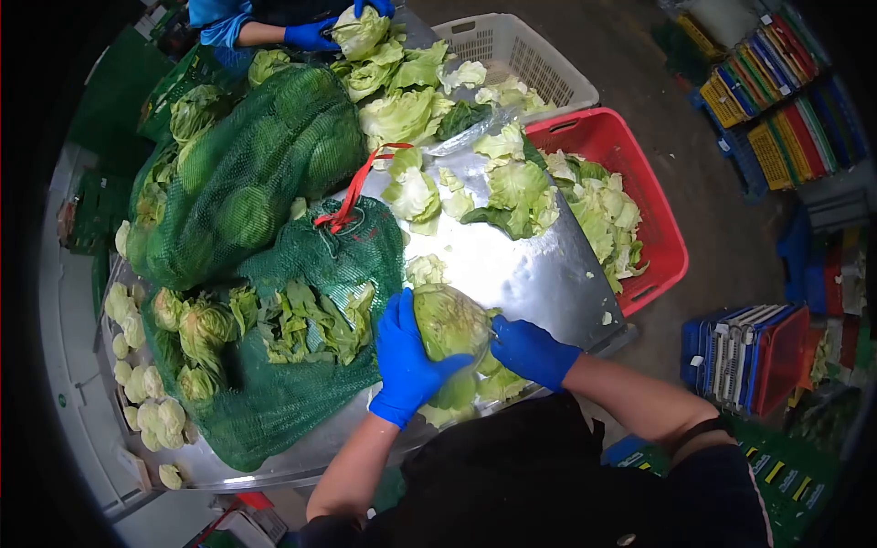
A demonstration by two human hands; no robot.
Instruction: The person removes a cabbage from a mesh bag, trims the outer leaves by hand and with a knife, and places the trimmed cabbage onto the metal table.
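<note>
A pale green cabbage (448, 321) is at the near side of the metal table. My left hand (406, 365), in a blue glove, grips it from the left, with the thumb across its near side. At the cabbage's right side, my gloved right hand (534, 352) has its fingers curled closed. Something thin and dark shows at those fingertips, too small to name. Loose cabbage leaves (501, 382) lie under and beside the cabbage. Just left of my left hand, an opened green mesh sack (274, 402) holds torn leaves and some cabbages.
A full green mesh sack (265, 173) of cabbages lies at the left, near a red tie (345, 208). Leaves fill a red crate (671, 228) off the table's right edge; a white crate (580, 78) stands behind. Across the table, a co-worker's gloved hands (315, 35) hold another cabbage.
</note>
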